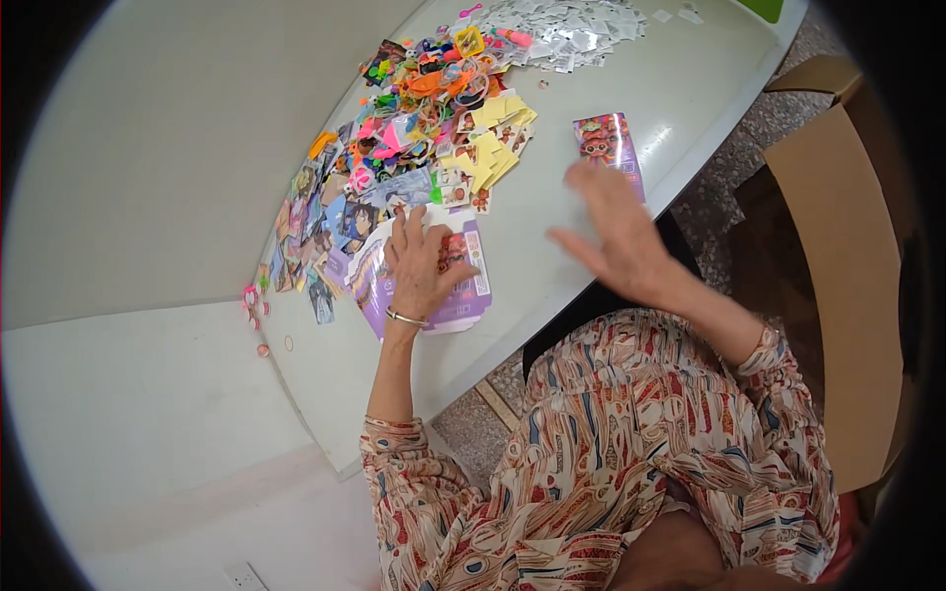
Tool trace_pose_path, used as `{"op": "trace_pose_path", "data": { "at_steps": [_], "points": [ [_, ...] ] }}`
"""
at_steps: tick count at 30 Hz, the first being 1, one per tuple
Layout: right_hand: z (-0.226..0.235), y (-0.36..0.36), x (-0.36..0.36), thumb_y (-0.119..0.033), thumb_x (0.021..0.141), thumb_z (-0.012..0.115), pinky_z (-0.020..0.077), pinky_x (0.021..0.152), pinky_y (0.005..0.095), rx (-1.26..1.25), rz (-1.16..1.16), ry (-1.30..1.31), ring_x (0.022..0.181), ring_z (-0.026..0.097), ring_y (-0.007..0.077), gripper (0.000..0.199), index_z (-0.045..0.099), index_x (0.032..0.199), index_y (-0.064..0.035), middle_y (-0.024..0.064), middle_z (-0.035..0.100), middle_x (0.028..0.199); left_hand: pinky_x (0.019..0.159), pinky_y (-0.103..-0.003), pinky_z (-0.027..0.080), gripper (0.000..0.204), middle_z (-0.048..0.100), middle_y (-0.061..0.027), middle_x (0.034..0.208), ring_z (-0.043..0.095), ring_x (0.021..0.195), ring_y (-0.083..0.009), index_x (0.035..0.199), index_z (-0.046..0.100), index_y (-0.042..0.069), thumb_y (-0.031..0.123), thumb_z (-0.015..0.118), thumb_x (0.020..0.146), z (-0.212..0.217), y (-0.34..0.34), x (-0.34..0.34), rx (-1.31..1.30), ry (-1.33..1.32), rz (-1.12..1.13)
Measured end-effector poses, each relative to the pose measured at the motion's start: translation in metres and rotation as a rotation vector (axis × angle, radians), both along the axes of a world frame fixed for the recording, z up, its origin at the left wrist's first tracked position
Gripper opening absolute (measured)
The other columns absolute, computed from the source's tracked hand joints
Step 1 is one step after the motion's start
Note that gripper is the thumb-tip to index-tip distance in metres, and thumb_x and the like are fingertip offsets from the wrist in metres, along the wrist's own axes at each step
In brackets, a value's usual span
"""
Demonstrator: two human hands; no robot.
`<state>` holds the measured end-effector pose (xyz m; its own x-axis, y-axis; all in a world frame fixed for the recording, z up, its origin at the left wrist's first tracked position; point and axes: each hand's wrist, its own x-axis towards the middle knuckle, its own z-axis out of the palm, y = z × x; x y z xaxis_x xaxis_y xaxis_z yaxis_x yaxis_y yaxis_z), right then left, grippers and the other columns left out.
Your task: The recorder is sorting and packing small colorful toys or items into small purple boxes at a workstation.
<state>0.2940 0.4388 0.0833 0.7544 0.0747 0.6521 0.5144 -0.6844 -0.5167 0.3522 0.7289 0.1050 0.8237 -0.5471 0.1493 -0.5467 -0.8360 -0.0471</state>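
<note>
My left hand (419, 264), with a bracelet at the wrist, rests on flattened purple-and-white printed cartons (471, 313), its fingers bent and spread apart. Part of the cartons is hidden under it. To the right, my right hand (623, 236) hovers over the table's near side, thumb and fingers apart and slightly blurred, with nothing in it. Just beyond its fingertips, a small purple box (603, 136) with a red cartoon picture lies on the table, its lower part partly covered by the hand.
A heap of small colourful plastic toys (424, 94) covers the table's far left, with picture cards (320, 212) and yellow cards (490, 158) along its edge. Many small white packets (567, 34) lie at the far side. An open brown cardboard box (838, 276) stands right of the table (690, 79).
</note>
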Motion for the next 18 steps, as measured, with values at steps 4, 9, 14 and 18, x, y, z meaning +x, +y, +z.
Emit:
{"op": "trace_pose_path", "data": {
  "at_steps": [4,9,14,18],
  "points": [
    [-0.007,0.03,-0.019,-0.029,0.079,0.075,0.0444,0.092,0.0435,0.102,0.158,0.184,0.106,0.053,0.0394,0.06,0.048,0.118,0.0079,0.0251,0.054,0.112,0.096,-0.037,0.039,0.022,0.052,-0.0204,0.124,0.052,0.114,-0.0329,0.085,0.064,0.003,0.017,0.077,0.073,0.006,-0.006,0.014,-0.444,0.137,-0.05],
    [0.015,0.05,-0.018,-0.043,0.067,0.082,0.0432,0.092,0.0455,0.233,0.222,0.48,0.11,0.049,0.0404,0.099,0.031,0.13,0.0123,0.0283,0.047,0.119,0.094,-0.036,0.04,0.015,0.059,-0.0147,0.112,0.053,0.111,-0.0246,0.073,0.063,0.0,0.009,0.074,0.078,0.033,-0.06,0.003,-1.052,0.413,0.146],
    [0.004,0.047,-0.007,-0.041,0.062,0.084,0.0446,0.09,0.0438,0.187,0.061,0.32,0.11,0.048,0.0395,0.105,0.024,0.132,0.0097,0.0263,0.044,0.118,0.082,-0.029,0.047,0.015,0.055,-0.01,0.115,0.057,0.1,-0.0154,0.075,0.062,-0.001,0.008,0.072,0.082,0.031,-0.113,-0.012,-1.29,0.456,0.151],
    [0.003,0.04,-0.003,-0.034,0.061,0.083,0.0497,0.079,0.0424,0.15,0.037,0.349,0.101,0.053,0.0389,0.096,0.027,0.128,0.007,0.023,0.046,0.108,0.078,-0.027,0.049,0.015,0.052,-0.0106,0.121,0.058,0.095,-0.013,0.076,0.062,-0.001,0.009,0.071,0.084,0.025,-0.118,-0.013,-1.22,0.392,0.153]
  ]
}}
